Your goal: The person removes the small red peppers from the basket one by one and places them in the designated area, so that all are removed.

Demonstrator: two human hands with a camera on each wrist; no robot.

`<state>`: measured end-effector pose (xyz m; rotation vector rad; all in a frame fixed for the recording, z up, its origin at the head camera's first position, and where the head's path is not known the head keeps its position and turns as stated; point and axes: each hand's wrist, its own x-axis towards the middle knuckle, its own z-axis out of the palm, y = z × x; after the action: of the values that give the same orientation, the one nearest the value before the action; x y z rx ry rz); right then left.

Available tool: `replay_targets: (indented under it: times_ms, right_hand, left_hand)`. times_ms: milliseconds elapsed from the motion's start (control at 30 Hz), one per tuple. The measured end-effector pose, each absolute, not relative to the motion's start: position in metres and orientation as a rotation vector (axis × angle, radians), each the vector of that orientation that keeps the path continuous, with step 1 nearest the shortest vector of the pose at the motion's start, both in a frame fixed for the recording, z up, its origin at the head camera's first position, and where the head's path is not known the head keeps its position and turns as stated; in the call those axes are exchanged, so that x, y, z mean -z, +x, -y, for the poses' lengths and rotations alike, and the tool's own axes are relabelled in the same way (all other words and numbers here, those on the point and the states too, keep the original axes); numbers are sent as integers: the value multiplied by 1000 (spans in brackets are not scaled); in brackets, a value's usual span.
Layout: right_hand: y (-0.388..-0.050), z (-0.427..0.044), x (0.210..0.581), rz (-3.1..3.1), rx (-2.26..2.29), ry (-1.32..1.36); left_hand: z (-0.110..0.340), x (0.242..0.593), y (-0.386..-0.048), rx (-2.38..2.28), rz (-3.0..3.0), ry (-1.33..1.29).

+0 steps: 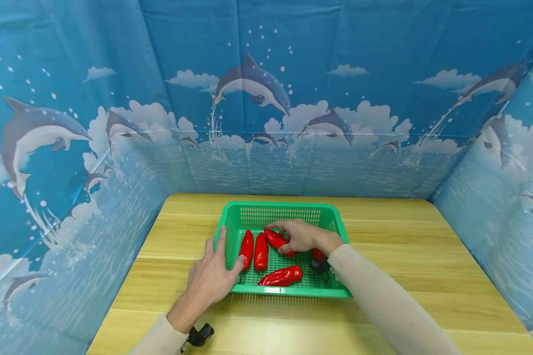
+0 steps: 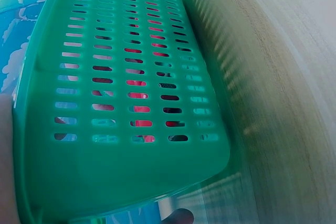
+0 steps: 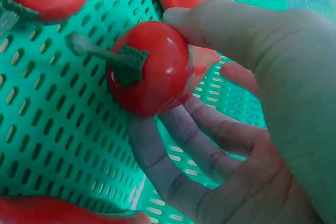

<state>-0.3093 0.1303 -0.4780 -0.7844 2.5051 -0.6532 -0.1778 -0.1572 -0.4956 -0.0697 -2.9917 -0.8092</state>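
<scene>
A green slotted plastic basket [image 1: 288,292] holds several long red peppers. My right hand [image 1: 301,235] reaches inside and pinches one red pepper [image 3: 152,64] between thumb and fingers; its green stem faces the wrist camera. Left of it lie two more peppers, the outer pepper [image 1: 247,249] and the inner pepper [image 1: 261,254], side by side. Along the front wall a pepper [image 1: 284,276] lies crosswise. One pepper [image 1: 318,255] under my right wrist is partly hidden. My left hand [image 1: 213,276] rests on the basket's left rim, fingers extended, thumb reaching over the inside.
The basket stands on a wooden table [image 1: 395,246]. Blue dolphin-print cloth [image 1: 293,167] hangs behind the table and along both sides. A black wrist camera [image 1: 201,335] sits at my left wrist, and another [image 1: 320,266] under my right wrist.
</scene>
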Motion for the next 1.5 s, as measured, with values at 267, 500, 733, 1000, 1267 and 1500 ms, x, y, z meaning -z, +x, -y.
replay_targets:
  times_ms: [267,500,733,1000,1267,1500]
  right_hand:
    - [-305,-134,478,-2518,685,-766]
    - [-299,-138,474,-2536,696,-782]
    - [-295,-143,467,-2583,716,-810]
    - [-291,-153,461,-2623,748,-836]
    - [-284,-164,453,-2632,776,-869]
    - [-281,-176,446,-2670,810,-872]
  left_hand:
    - [155,494,-177,809,2995,-78]
    - [155,494,-176,797,2993,-75]
    - [154,493,-175,801,2994,-66]
    - [154,492,-177,809,2999,-66]
    - [155,492,-177,829,3008,-56]
    - [156,493,-177,834,2998,-55]
